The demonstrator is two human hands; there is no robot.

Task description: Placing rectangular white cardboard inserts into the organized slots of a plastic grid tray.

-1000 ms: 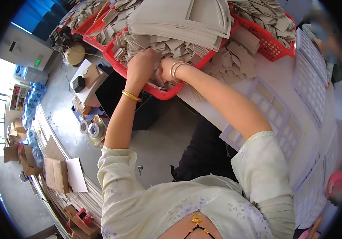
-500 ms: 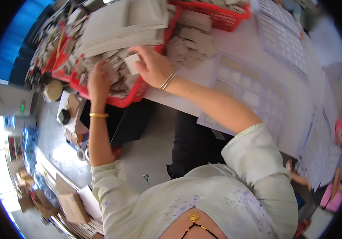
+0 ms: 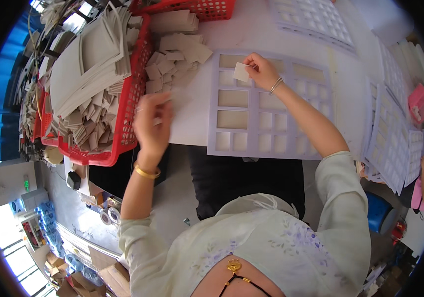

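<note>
In the head view, the right hand [image 3: 262, 73] pinches a pale square card [image 3: 241, 73] between thumb and fingertips, over the upper left part of a compartmented lattice panel [image 3: 253, 123]; whether the card touches the panel cannot be told. The panel's near edge reaches the near edge of the white table [image 3: 189, 116]. The left hand [image 3: 152, 126], blurred, is partly open with curled fingers, just beside the right wall of a red perforated basket [image 3: 140, 74]; whether it grips anything cannot be told. Loose cardboard pieces [image 3: 165, 67] lie against that wall. A bare strip of tabletop separates basket and panel, and further open surface extends right of the panel toward stacked panels [image 3: 387, 133].
</note>
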